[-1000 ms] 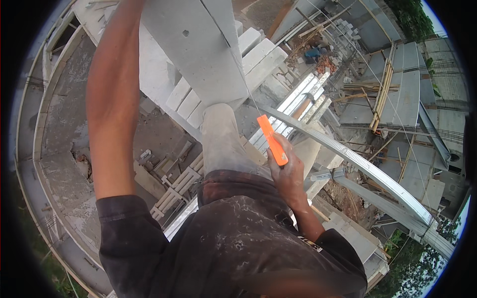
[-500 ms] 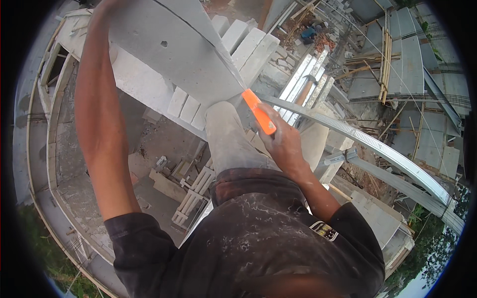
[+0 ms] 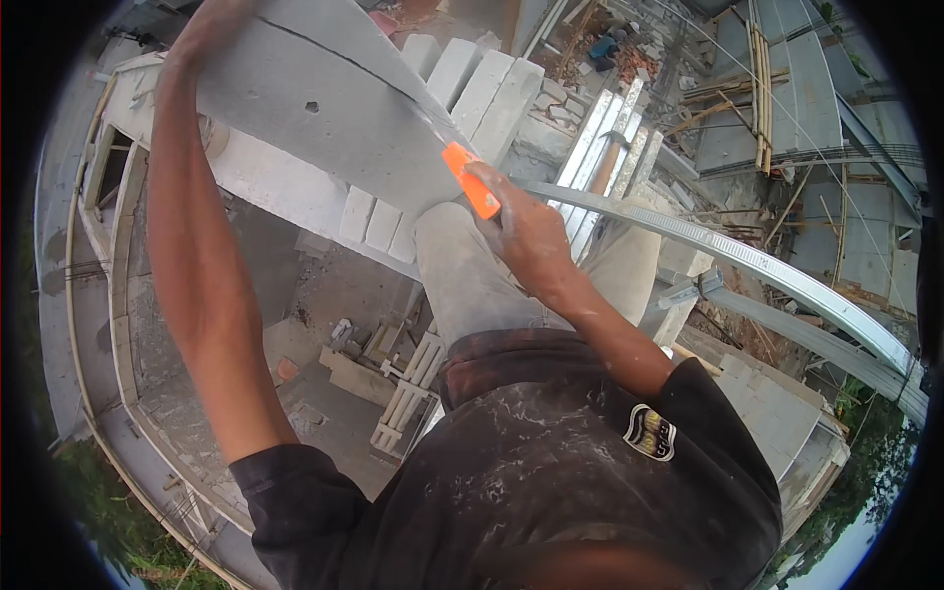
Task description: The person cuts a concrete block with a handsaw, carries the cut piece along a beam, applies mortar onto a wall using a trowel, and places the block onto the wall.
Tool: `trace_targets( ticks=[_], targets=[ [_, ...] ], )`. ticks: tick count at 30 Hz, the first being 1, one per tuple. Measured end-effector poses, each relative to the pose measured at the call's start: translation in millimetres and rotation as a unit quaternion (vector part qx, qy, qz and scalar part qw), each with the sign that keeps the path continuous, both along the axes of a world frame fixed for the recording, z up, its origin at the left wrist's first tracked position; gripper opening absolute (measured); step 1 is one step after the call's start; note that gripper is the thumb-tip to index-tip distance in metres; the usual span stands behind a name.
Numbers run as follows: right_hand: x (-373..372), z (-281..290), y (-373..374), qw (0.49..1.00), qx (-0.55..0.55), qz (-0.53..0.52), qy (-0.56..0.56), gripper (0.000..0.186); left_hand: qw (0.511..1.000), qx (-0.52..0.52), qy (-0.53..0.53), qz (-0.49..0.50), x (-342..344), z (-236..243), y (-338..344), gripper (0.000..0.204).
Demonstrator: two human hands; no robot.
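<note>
My left hand (image 3: 205,29), partly blurred at the top left, grips the far end of a grey board (image 3: 315,128) that has a long dark slit and a small hole. The board's near end is by my left knee in dusty pale trousers (image 3: 452,265). My right hand (image 3: 521,231) is closed on an orange-handled saw (image 3: 470,180), whose thin blade lies along the slit near the board's right edge. Under and beside the board are white blocks (image 3: 477,98).
A long metal channel (image 3: 747,265) crosses right of my legs. A hammer (image 3: 612,147) lies on stacked metal profiles (image 3: 595,123). Bamboo poles (image 3: 759,88) and sheets are at upper right; pale pipes (image 3: 403,393) and debris lie below left, inside a curved ledge (image 3: 118,295).
My right hand and the orange saw have moved up and leftward along the board. The board and surroundings appear shifted in the view as the camera turned. My left hand still holds the board.
</note>
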State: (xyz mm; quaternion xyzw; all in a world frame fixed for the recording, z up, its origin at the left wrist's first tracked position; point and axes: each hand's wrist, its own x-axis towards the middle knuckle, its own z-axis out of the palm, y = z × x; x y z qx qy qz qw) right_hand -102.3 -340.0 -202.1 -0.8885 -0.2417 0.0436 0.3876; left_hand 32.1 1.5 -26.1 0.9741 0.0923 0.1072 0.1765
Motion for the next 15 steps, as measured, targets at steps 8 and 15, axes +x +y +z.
trace_targets(
  ticks=[8,15],
  targets=[
    [-92.8,-4.3,-84.5,0.999,0.035,-0.031,0.010,0.044,0.999,-0.047,0.025,0.004,6.6,-10.3,32.1,0.074],
    [30.3,7.0,24.3,0.999,-0.051,-0.005,0.009,0.047,0.998,-0.047,0.017,-0.023,22.1,-23.8,39.4,0.082]
  ],
)
